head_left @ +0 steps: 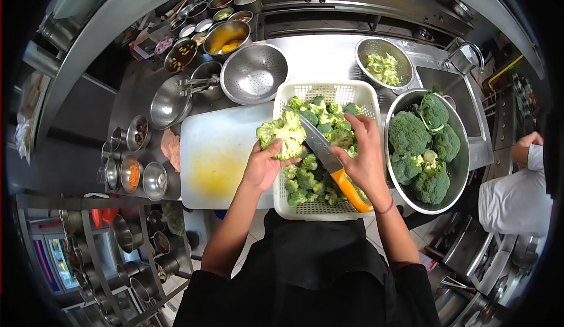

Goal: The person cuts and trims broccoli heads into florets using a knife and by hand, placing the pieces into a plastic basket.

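My left hand is wrapped around a trimmed broccoli head, its pale cut stems showing, above the near-left part of a white plastic basket. Over the basket's right side, my right hand holds a knife with an orange handle. The thumb lies by the base of the blade and the other fingers are raised and curved. The blade slants up to the left, its tip end close beside the broccoli head. Cut broccoli florets fill much of the basket.
A white cutting board with a yellow stain lies left. Whole broccoli heads fill a metal bowl at right, near a sink. Behind stand a colander and a perforated bowl with pale stem pieces. A person is at far right.
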